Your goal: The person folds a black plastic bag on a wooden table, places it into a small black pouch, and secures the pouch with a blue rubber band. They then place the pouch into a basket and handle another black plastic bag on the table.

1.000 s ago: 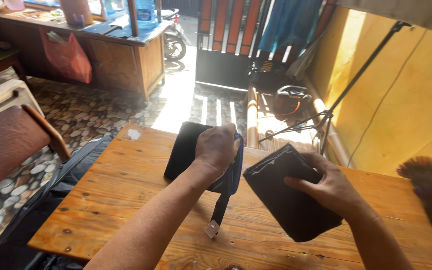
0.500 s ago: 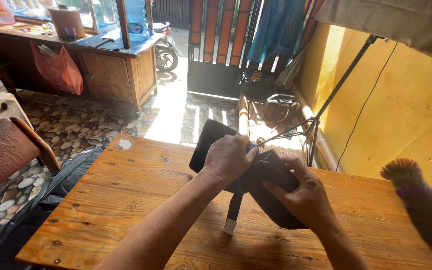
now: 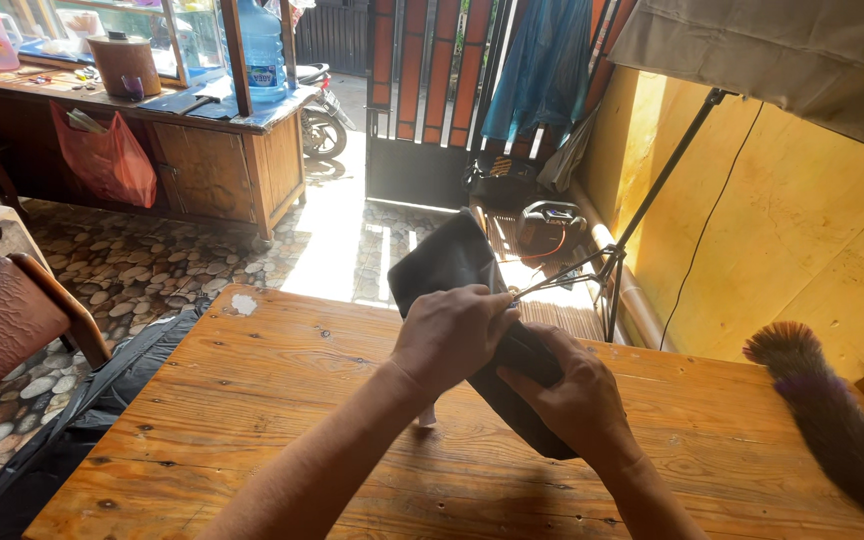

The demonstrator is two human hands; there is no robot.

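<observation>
Both hands have come together since the earlier frame, and the black pouch (image 3: 472, 300), formerly lying flat, is now raised on edge above the counter (image 3: 252, 400). Left hand (image 3: 452, 335): fingers clenched over the middle of the pouch, gripping its near edge from the left. Right hand (image 3: 572, 395): fingers wrapped around the lower part of the pouch, thumb pressed against its side, grasping it from the right. Both hands touch each other at the pouch. Upper corner of the pouch points away from the person, toward the gate (image 3: 432, 100); lower end sits just above the wooden counter, between the two wrists. A short strap end (image 3: 428, 415) hangs below the left hand, close to the counter surface. A feather duster (image 3: 832, 420) lies on the right part of the counter, well apart from the hands. A tripod stand (image 3: 642, 210) rises beyond the far edge of the counter. A brown chair (image 3: 2, 320) stands at the left, beside the counter.
</observation>
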